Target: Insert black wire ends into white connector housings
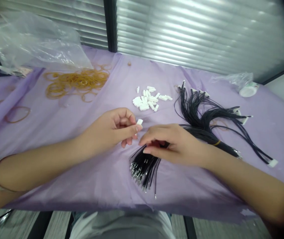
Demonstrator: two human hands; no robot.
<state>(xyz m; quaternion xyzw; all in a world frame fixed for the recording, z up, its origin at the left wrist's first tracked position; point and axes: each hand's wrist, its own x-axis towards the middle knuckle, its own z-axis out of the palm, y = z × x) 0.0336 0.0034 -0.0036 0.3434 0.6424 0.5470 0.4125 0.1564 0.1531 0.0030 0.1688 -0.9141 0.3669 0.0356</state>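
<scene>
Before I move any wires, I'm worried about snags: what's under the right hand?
Black wires show on both sides of the right hand, with silvery tips at the near end. The hand covers whatever lies directly beneath.

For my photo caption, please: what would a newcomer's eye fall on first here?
Probably the black wires, spread under and beside the right hand. Next, the white pieces heaped mid-table, and another white piece pinched in the left hand. Then the amber rubber bands tangled at back left.

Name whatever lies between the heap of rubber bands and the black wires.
A loose pile of white connector housings lies on the purple sheet between the rubber bands and the black wires, as the head view shows.
</scene>
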